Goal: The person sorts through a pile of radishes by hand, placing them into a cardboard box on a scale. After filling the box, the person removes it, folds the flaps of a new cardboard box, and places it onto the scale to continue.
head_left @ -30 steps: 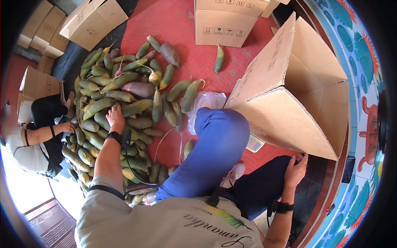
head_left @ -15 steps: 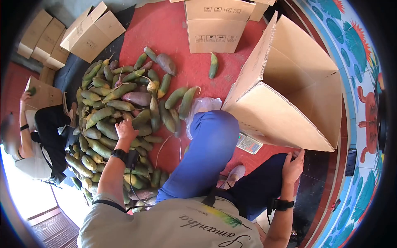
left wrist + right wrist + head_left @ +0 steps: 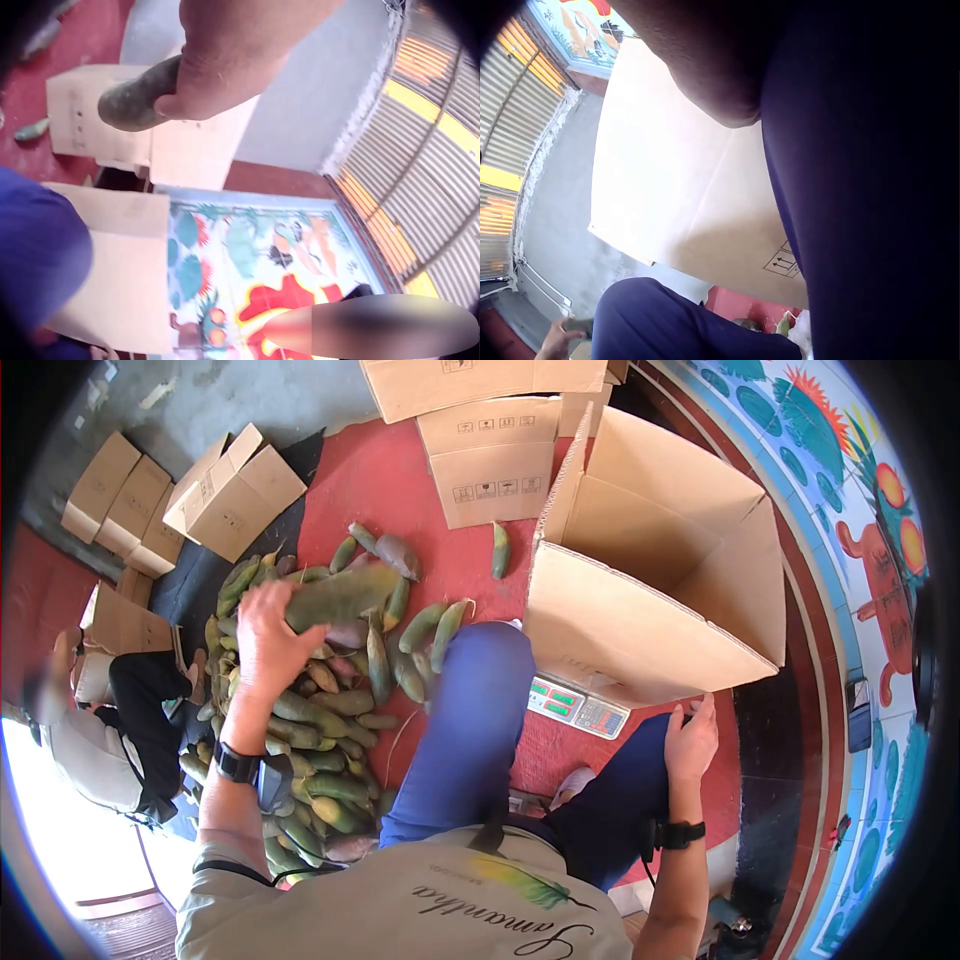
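Observation:
My left hand (image 3: 268, 645) grips a long green radish (image 3: 345, 595), lifted over the radish pile (image 3: 330, 705) and blurred in the head view. In the left wrist view the same radish (image 3: 135, 101) sticks out past the curled thumb. My right hand (image 3: 690, 740) rests on my right knee with relaxed fingers, right by the lower edge of a large open carton (image 3: 620, 615). Part of that hand (image 3: 720, 97) shows dark against the cardboard in the right wrist view. Beneath the carton, a digital scale (image 3: 580, 705) shows its lit display and keypad.
One radish (image 3: 500, 550) lies apart on the red floor (image 3: 470, 575). More cartons stand at the back (image 3: 495, 460) and at the far left (image 3: 235, 490). Another person (image 3: 100, 730) sits at the left of the pile. A painted tile wall (image 3: 880, 600) borders the right.
My left hand went from touching the pile to lifting a radish off it. The view shifted, exposing more of the scale. My right hand stayed on the knee.

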The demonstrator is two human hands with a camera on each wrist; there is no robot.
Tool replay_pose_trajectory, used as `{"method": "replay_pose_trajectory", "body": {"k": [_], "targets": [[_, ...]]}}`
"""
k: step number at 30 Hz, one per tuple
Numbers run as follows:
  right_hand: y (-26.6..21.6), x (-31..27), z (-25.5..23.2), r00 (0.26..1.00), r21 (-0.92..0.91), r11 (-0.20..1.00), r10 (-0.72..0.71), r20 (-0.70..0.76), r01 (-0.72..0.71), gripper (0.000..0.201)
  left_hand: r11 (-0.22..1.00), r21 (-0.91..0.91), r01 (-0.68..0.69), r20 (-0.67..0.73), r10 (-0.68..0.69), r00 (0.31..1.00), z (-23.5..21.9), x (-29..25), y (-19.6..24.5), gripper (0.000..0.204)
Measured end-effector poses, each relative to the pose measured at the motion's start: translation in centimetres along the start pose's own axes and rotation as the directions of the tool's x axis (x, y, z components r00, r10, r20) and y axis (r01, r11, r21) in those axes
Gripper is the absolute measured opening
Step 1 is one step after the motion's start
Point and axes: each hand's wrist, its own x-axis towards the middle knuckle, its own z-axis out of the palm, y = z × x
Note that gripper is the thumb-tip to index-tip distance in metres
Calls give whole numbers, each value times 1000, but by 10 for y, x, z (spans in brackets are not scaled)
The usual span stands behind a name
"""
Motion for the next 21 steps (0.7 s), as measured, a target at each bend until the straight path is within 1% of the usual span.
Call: {"method": "replay_pose_trajectory", "body": {"k": [1, 2, 3, 4, 5, 6, 7, 9, 10, 11, 13, 14, 16, 17, 18, 19, 20, 21], "targets": [[-1, 0, -1, 1000, 3, 1000, 8, -10, -8, 49, 999, -41, -28, -103, 24, 994, -14, 12, 17, 48], [-3, 1, -2, 1000, 15, 1000, 7, 4, -7, 48, 977, -214, -3, -147, -30, 989, -27, 24, 34, 48], [-1, 1, -3, 1000, 27, 1000, 5, 17, -5, 48, 924, -383, 15, -180, -90, 980, -37, 35, 50, 48], [3, 0, 2, 1000, 8, 1000, -20, -9, 21, 52, 889, -457, -7, -213, -101, 972, -45, 44, 63, 45], [4, 0, 2, 1000, 9, 1000, -14, -19, 15, 52, 888, -459, -19, -221, -93, 971, -54, 53, 83, 45], [3, 0, 1, 1000, 25, 1000, -10, -12, 10, 51, 795, -607, 5, -188, -149, 971, -62, 61, 106, 45], [1, 0, 0, 1000, 40, 999, -4, -3, 5, 50, 676, -736, 29, -143, -197, 970, -64, 69, 124, 44], [-2, 0, -3, 1000, 27, 1000, -8, -28, 9, 49, 613, -773, -160, -219, -21, 976, -49, 89, 144, 44], [-2, 0, -3, 1000, 43, 999, -4, -30, 5, 48, 569, -809, -150, -166, 23, 986, -45, 95, 159, 43], [-2, -1, -2, 1000, 58, 998, 1, -29, 0, 48, 570, -794, -208, -171, 119, 978, -44, 100, 176, 43], [-1, 0, -4, 999, 56, 998, 4, -51, -1, 47, 577, -731, -363, -237, 285, 929, -29, 108, 204, 44], [-2, 0, -6, 999, 60, 998, 11, -34, -9, 46, 569, -737, -365, -236, 290, 928, -23, 113, 217, 44], [-4, 1, -10, 1000, 76, 997, 12, -21, -11, 43, 723, -609, -326, -29, 390, 920, -12, 123, 241, 49], [-4, 1, -11, 1000, 70, 997, 19, -20, -17, 43, 718, -615, -327, -27, 395, 918, -4, 128, 250, 49], [-3, 0, -10, 1000, 74, 997, 21, -20, -19, 43, 717, -659, -227, 83, 370, 925, 7, 132, 257, 53], [-2, 0, -9, 1000, 78, 997, 22, -20, -21, 43, 713, -690, -124, 194, 347, 918, 19, 136, 264, 56], [-1, 0, -7, 999, 76, 997, 22, -23, -21, 44, 710, -694, -123, 197, 352, 915, 31, 139, 268, 56], [0, 0, -7, 999, 70, 997, 27, -18, -26, 44, 711, -702, -33, 298, 336, 893, 44, 141, 271, 57]]}}
